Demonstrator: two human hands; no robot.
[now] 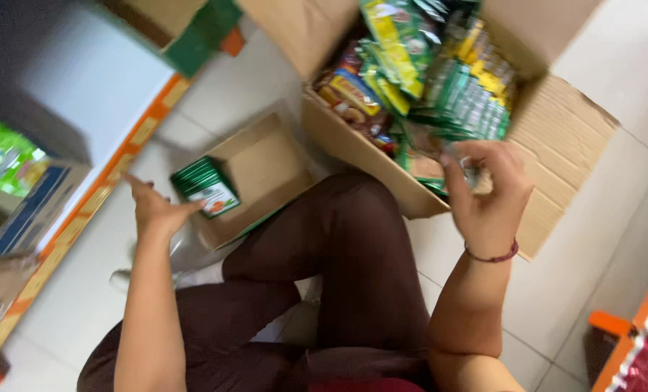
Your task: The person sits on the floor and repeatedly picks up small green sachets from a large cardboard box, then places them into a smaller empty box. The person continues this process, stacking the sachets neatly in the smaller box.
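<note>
Left hand (153,210): my fingers are spread and loose, gripping nothing; the fingertips rest at the edge of a stack of green packets (206,187), so that hand has let go or only steadies it.
Green packets: the stack sits on the flap of a small flat cardboard box (262,170) lying on the tiled floor (614,232), just beside my left knee, close enough to reach without leaning.
Right hand (484,196): raised over the near wall of the big carton (556,138), fingers curled around something small and pale; motion blur hides what it is, so I cannot tell whether the grip is firm.
Big carton: its flaps are folded outward so the mouth stays wide; green and yellow sachets (455,80) stand packed on edge inside, easy to pinch out in bunches.
Legs: folded under me in dark brown trousers (346,261), between the two boxes.
Shelf (120,156): orange-edged, to my left, with boxes beneath.
</note>
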